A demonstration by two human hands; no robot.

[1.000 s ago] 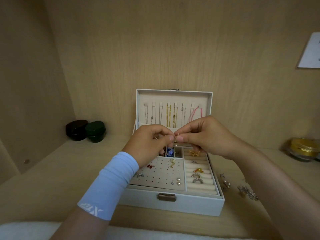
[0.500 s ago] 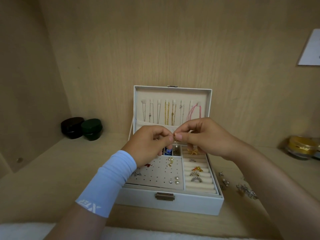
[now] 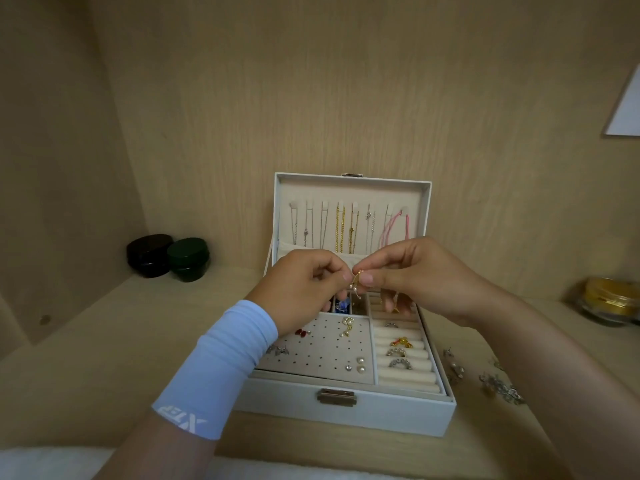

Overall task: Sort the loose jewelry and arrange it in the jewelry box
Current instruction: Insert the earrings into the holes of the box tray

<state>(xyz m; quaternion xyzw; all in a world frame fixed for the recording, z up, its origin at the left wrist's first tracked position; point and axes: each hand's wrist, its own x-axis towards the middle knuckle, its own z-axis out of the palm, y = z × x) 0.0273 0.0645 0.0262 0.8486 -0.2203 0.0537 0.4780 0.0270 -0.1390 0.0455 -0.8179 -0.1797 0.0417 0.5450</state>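
Note:
A white jewelry box (image 3: 381,415) stands open on the wooden shelf, with several chains hanging inside its lid (image 3: 349,192). Above the box's rear compartments, my left hand (image 3: 304,289) and my right hand (image 3: 419,275) meet fingertip to fingertip. Between them they pinch a small gold earring with pearls (image 3: 356,282). The perforated earring panel (image 3: 322,355) carries several earrings, and the ring rolls (image 3: 405,377) hold several rings. Loose silver pieces (image 3: 498,388) lie on the shelf to the right of the box.
Two dark round jars, one black (image 3: 149,254) and one green (image 3: 188,259), sit at the back left. A gold-lidded glass jar (image 3: 609,301) stands at the far right. A white paper (image 3: 627,109) hangs on the back wall. White cloth (image 3: 52,465) edges the front.
Both hands stay pinched together over the box and the earring now dangles a little more visibly between the fingertips. The view has shifted slightly.

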